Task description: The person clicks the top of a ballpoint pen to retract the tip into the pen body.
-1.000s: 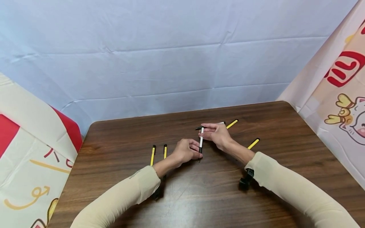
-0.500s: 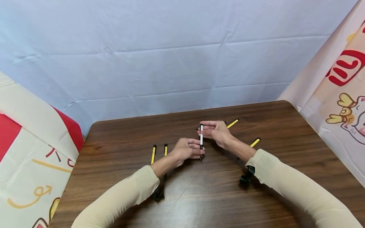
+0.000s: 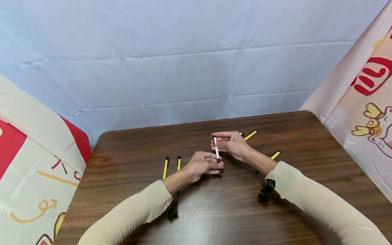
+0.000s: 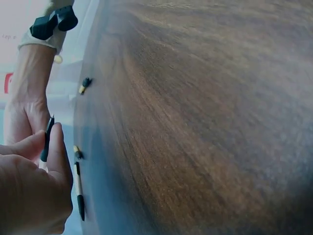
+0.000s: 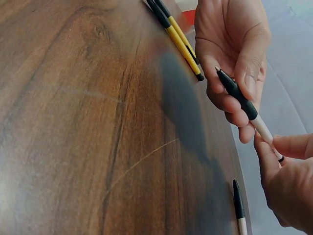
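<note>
Between my two hands, above the table, is a ballpoint pen [image 3: 216, 149] with a white barrel and black grip. My left hand [image 3: 202, 166] pinches the black grip near the tip, thumb on one side and fingers on the other. At the rear end, my right hand [image 3: 234, 144] pinches the white barrel between thumb and finger. In the right wrist view the pen's bare point [image 5: 217, 69] sticks out past the left fingers. A second white-and-black pen [image 5: 239, 208] lies on the table by the right hand, mostly hidden in the head view.
Two yellow pens with black ends, the outer pen [image 3: 165, 166] and inner pen [image 3: 179, 163], lie left, partly behind the left arm. Two more lie right: a far yellow pen [image 3: 251, 134] and a nearer yellow pen [image 3: 275, 154], partly covered by the right forearm. The brown table [image 3: 131, 146] meets a pale cloth [image 3: 190, 75].
The held pen has swung slightly, its tip moving right and its rear end a little left. My left hand has shifted a little to the right; both hands keep their hold.
</note>
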{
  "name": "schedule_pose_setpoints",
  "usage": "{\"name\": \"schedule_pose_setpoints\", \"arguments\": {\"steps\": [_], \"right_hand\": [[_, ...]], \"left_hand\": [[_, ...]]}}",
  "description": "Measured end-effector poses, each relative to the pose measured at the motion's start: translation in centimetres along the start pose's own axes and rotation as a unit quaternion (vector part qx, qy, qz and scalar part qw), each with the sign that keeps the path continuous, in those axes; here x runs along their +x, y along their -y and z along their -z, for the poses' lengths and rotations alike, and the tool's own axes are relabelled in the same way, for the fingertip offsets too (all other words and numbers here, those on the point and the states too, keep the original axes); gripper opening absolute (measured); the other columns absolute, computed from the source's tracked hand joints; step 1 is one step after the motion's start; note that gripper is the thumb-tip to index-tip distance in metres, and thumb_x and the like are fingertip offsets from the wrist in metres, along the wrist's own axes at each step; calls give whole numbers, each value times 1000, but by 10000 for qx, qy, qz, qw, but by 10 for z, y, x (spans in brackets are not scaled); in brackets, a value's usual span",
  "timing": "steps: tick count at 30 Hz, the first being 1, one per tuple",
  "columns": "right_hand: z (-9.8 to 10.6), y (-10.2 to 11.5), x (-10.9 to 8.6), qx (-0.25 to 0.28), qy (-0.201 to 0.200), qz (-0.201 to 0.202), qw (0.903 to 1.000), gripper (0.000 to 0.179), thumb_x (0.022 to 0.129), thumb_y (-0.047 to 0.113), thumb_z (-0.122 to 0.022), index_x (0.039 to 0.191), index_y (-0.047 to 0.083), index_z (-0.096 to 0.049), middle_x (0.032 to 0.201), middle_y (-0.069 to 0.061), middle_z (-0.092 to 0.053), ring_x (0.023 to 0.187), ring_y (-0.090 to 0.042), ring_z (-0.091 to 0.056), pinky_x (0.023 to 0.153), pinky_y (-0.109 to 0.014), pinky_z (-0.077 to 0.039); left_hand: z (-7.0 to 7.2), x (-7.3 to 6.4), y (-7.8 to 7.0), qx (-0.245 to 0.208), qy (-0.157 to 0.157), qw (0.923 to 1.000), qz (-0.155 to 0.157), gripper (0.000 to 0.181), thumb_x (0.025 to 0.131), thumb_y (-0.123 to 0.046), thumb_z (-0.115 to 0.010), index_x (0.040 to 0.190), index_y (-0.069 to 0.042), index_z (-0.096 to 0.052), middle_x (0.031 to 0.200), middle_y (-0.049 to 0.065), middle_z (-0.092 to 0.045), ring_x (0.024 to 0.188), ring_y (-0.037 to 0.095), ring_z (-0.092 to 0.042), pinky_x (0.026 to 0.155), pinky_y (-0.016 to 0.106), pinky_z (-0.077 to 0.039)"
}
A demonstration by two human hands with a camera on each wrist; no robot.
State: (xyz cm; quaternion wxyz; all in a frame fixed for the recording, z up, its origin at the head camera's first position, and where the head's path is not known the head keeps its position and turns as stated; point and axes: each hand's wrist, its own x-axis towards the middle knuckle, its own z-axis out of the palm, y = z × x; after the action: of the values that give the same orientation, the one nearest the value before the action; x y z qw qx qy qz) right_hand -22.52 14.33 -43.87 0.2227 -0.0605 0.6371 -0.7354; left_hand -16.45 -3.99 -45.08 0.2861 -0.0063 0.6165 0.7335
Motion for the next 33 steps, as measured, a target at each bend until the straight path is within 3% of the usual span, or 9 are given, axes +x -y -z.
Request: {"name": "schedule_pose_setpoints", "arguments": {"steps": [10,15,22,29,33], "right_hand": [[-2,1,-1,-81,35,48,9999,56,98,-21,-56,152,-17,-41,127,-36,-66,104,-28,-76,94,-36,-62],[-3,-1,-2,-52,18,49,10000,56,98,-19,-58,152,-17,-41,127,-37,-65,104,-27,-76,95,-37,-61],[-4,-1,-1,56,-86,48,9999,52,98,-22,-55,149,-20,-42,115,-27,-74,98,-24,-78,93,-36,-62],[-5,0,-1,76,-169,44,9998,49,98,-24,-52,147,-22,-43,106,-20,-77,94,-23,-78,91,-35,-62],[-6,0,-2,26,-192,52,9998,50,97,-24,-54,147,-22,-44,106,-20,-77,96,-25,-78,91,-36,-62]], "left_hand": [[0,-2,-1,-77,-18,10000,-30,33,97,14,-66,129,18,-62,101,14,-78,90,16,-75,89,37,-64],[1,-4,-2,-49,3,10000,-19,35,96,14,-68,130,18,-61,110,23,-77,91,17,-75,89,37,-64],[2,-5,-3,-96,57,9999,3,36,95,15,-68,130,19,-61,114,28,-75,89,17,-75,90,39,-63],[3,-5,-1,-87,21,10000,28,35,95,15,-69,129,19,-62,100,16,-78,90,18,-76,88,38,-64],[3,-6,1,-54,18,10000,22,35,95,14,-69,129,18,-62,106,21,-78,91,18,-75,88,38,-64]]}}
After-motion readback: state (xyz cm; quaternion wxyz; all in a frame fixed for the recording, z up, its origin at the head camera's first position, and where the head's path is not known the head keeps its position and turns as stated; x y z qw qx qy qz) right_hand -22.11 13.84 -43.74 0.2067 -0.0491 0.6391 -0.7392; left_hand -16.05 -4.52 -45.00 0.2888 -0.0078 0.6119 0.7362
